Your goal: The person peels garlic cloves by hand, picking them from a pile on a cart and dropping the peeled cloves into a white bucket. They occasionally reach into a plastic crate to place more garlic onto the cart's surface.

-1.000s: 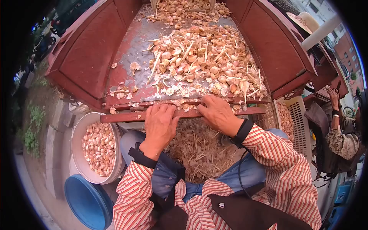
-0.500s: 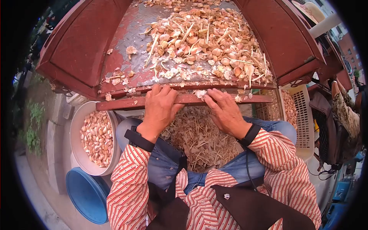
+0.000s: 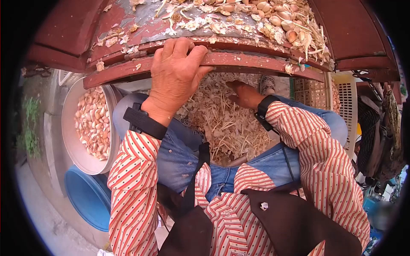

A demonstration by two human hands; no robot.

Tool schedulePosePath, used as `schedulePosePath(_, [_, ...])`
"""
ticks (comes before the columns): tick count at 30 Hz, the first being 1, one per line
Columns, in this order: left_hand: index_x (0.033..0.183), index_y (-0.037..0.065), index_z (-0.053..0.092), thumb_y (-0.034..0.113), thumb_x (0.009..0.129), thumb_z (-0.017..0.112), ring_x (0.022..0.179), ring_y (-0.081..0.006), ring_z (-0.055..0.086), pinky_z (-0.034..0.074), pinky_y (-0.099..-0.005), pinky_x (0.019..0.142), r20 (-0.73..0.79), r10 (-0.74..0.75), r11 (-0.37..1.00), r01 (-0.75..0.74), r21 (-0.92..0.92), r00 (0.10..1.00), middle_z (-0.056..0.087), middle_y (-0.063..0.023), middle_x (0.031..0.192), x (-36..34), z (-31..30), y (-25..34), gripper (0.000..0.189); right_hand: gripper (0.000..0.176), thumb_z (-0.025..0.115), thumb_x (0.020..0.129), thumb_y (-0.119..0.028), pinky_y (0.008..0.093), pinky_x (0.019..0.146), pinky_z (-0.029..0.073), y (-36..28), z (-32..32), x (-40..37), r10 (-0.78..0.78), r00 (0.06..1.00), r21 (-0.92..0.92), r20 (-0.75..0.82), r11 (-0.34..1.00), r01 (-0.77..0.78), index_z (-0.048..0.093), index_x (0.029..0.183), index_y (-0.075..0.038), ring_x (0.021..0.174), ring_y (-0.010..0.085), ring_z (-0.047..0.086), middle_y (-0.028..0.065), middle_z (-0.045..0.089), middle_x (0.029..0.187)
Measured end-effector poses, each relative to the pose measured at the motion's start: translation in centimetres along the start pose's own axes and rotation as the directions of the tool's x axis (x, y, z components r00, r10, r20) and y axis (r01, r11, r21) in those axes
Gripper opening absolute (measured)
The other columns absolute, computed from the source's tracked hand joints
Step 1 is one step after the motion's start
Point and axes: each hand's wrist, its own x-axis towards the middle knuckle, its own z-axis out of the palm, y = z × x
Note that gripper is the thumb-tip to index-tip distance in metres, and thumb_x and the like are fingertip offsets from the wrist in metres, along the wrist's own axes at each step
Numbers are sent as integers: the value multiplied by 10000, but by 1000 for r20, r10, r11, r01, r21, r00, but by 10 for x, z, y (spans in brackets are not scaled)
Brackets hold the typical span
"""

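Note:
My left hand [image 3: 177,74] grips the red wooden front rail [image 3: 243,59], its fingers bent over the top edge. Below the rail, my right hand [image 3: 245,94] hangs over a heap of dry garlic stalks and skins [image 3: 226,123] between my legs. Its fingers point left, partly in shadow, and what they may hold cannot be made out. Garlic cloves and loose skins [image 3: 277,19] lie on the worn red tabletop [image 3: 145,32] above the rail.
A white bucket of cloves [image 3: 68,123] stands at the left, with a blue tub [image 3: 87,200] below it. Plastic crates [image 3: 348,100] stand at the right, near dark cloth [image 3: 369,132]. Red side panels [image 3: 350,32] flank the tabletop.
My right hand has left the rail and moved down below it, over the heap. My left hand remains on the rail. The view has tilted downward.

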Motion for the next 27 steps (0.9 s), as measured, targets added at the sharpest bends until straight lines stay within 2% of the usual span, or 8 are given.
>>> schedulePosePath(4, [931,113,595,201,614,742,780,-244,503,424,-350,666,17,27,1000,-28,11,999,505,-39,817,2,2,-7,360,523,509,843,-344,443,948,364,51,19,61,-100,967,-105,-235,991,77,444,1224,8,1123,390,454,252,464,1228])
schedulePosePath(5, [925,112,594,194,616,742,774,-245,503,424,-349,663,20,38,999,-38,4,999,504,-42,810,2,3,-7,352,517,531,860,-322,414,984,327,50,17,66,-21,966,-185,-258,982,-28,410,1266,-26,1182,356,412,219,445,1265])
schedulePosePath(6, [922,110,593,181,615,741,770,-247,501,423,-349,660,37,65,998,-65,-12,997,502,-45,804,5,2,-6,348,479,514,877,-323,419,955,348,53,15,69,-71,959,-261,-274,965,-4,422,1247,-33,1150,353,435,207,469,1232])
schedulePosePath(7, [919,109,592,167,614,741,767,-249,500,422,-348,658,50,93,995,-92,-23,994,499,-48,798,10,-1,-5,345,451,501,891,-314,418,923,367,59,18,73,-104,951,-162,-292,985,58,424,1228,-24,1118,345,454,193,485,1210])
schedulePosePath(8, [916,107,592,154,613,741,763,-251,499,421,-347,656,61,121,992,-119,-30,991,497,-51,792,11,-2,-3,341,445,507,890,-305,418,913,373,65,23,79,-147,930,-194,-336,977,85,425,1224,-22,1109,344,460,186,490,1205])
schedulePosePath(13, [845,76,585,93,548,725,720,-234,472,396,-345,628,126,6,1000,-9,23,992,465,-59,744,3,4,-3,329,389,508,897,-258,395,899,399,85,59,114,-224,877,-156,-426,973,173,442,1197,-20,1071,302,492,147,513,1183])
schedulePosePath(16, [821,72,578,103,531,717,706,-226,461,389,-337,616,119,50,991,-64,117,992,451,-52,730,1,8,-10,323,354,512,891,-239,386,887,406,87,79,128,-219,897,-107,-383,975,193,465,1168,-25,1043,284,502,137,528,1151])
schedulePosePath(27, [840,91,585,130,550,709,718,-231,466,395,-341,622,183,14,999,-21,35,983,461,-50,744,-2,6,-14,318,232,529,869,-171,351,842,433,101,154,183,-28,999,-46,21,999,29,547,1061,-44,940,214,539,100,583,1031])
